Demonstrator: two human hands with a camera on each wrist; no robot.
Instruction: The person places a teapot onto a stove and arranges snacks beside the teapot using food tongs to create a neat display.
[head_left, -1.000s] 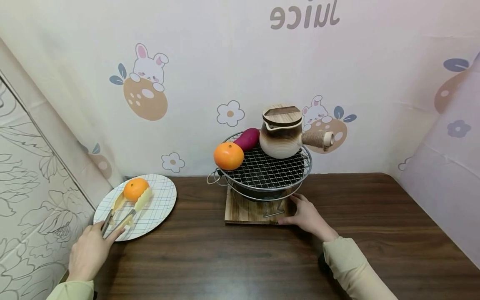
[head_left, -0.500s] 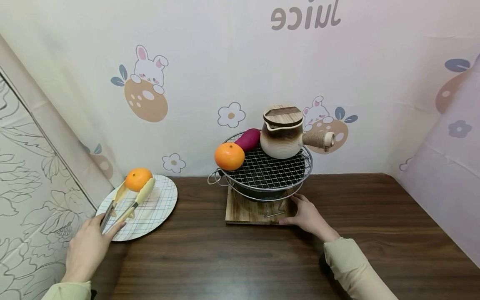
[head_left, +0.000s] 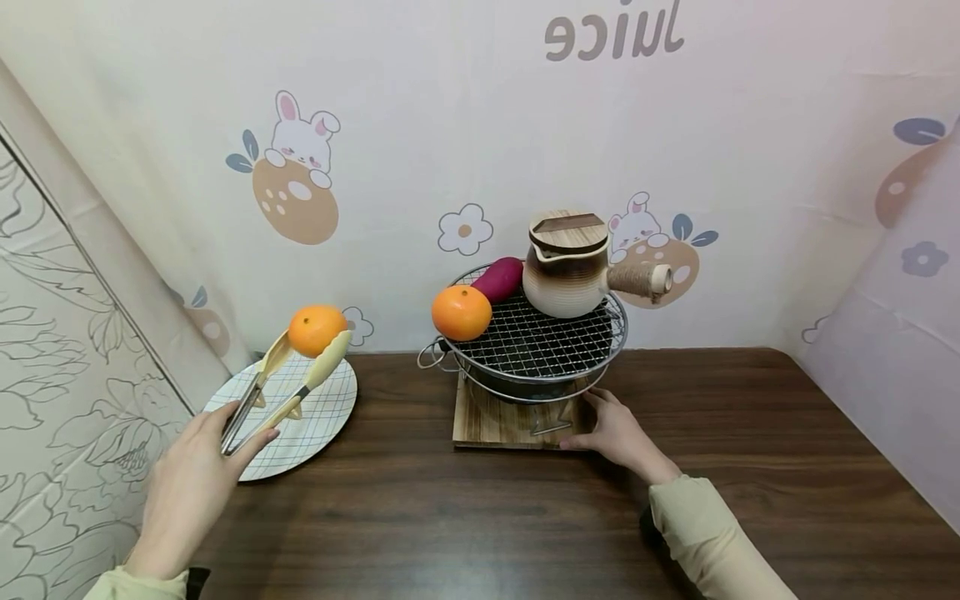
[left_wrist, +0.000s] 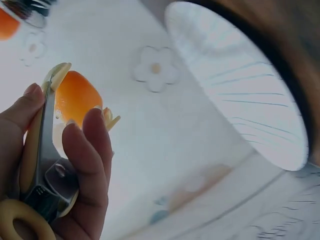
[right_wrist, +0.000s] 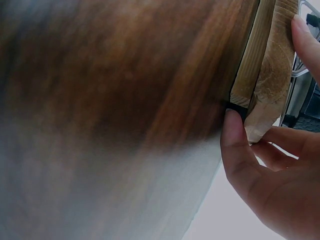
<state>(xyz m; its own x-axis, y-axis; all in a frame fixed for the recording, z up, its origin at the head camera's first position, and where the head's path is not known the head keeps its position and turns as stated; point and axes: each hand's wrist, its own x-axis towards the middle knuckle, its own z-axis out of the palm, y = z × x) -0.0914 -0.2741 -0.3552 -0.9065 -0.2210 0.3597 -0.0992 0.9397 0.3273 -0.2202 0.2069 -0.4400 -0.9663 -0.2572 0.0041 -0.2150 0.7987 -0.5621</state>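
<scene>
My left hand (head_left: pixel 197 479) grips a pair of tongs (head_left: pixel 258 385) with cream tips and metal arms. Between the tips an orange mandarin (head_left: pixel 318 331) is pinched, raised above the white checked plate (head_left: pixel 330 417). In the left wrist view, thumb and fingers lie on either side of the tongs (left_wrist: pixel 46 150), with the mandarin (left_wrist: pixel 77 100) beyond. My right hand (head_left: pixel 618 433) holds the right front corner of a wooden board (head_left: pixel 491 421), thumb at its front edge. The right wrist view shows its fingers (right_wrist: pixel 287 142) curled about the board (right_wrist: pixel 272 70).
On the board stands a round grill with a wire mesh (head_left: pixel 536 343). It bears another mandarin (head_left: pixel 461 313), a purple sweet potato (head_left: pixel 500 279) and a lidded clay pot (head_left: pixel 564 279) whose rope-wrapped handle points right. A printed cloth (head_left: pixel 405 125) hangs behind the dark wooden table (head_left: pixel 420 525).
My left hand has lifted the tongs with the mandarin off the plate, up and to the right. The right hand stays at the board's corner.
</scene>
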